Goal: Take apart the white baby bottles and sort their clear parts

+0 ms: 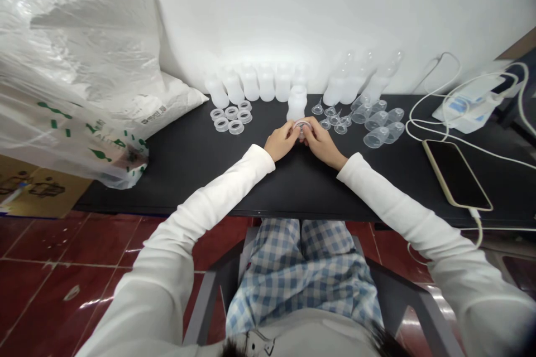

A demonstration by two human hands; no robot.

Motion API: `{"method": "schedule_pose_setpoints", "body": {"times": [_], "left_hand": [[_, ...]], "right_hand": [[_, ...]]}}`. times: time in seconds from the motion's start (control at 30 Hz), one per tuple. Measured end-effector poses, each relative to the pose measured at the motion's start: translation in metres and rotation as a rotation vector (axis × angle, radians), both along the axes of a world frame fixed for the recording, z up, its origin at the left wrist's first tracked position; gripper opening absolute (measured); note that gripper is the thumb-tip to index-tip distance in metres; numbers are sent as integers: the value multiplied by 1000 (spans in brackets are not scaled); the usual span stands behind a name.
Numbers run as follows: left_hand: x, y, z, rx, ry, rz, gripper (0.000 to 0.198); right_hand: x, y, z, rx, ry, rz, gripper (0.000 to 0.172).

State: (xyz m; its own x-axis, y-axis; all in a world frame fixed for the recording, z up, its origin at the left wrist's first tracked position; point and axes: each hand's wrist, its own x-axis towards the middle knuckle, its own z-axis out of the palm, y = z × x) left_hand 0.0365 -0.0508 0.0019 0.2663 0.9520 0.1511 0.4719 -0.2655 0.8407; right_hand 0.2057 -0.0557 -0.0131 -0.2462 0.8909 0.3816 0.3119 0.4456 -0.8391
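My left hand (pixel 282 140) and my right hand (pixel 321 142) meet in front of me, fingers closed from both sides on a translucent bottle collar ring (pixel 302 122). Something clear shows within the ring, partly hidden by my fingers. Just behind my hands an open white baby bottle (pixel 297 101) stands upright. To the left lie several loose collar rings (pixel 236 126). Several clear nipples (pixel 335 119) are scattered to the right, beside clear dome caps (pixel 377 137) lying on the table.
Several open bottles (pixel 267 83) line the wall, and capped bottles (pixel 335 88) stand right of them. A phone (pixel 458 174) on a charging cable and a power strip (pixel 471 105) with tangled cords occupy the right. Large plastic bags (pixel 79 39) bulge over the left end of the black table (pixel 201 164).
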Motion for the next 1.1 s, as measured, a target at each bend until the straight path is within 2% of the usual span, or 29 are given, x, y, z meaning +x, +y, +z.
{"method": "schedule_pose_setpoints", "body": {"times": [0.2,0.33,0.57,0.8,0.97,1.1], "left_hand": [[1,-2,1,30,34,9,26],[4,-5,5,57,78,83,25],[8,-11,11,43,133,118,26],[4,-8,8,75,89,92,22],[0,-6,7,62,107,-1,20],[0,-7,9,65,177,28,17]], "right_hand": [[0,1,-1,19,13,25,51],[-4,3,-5,14,37,-3,51],[-8,1,-2,89,-18,-96,41],[-6,-3,2,59,2,-58,43],[1,-5,11,160,-115,-31,47],[2,-4,11,198,-132,-81,47]]}}
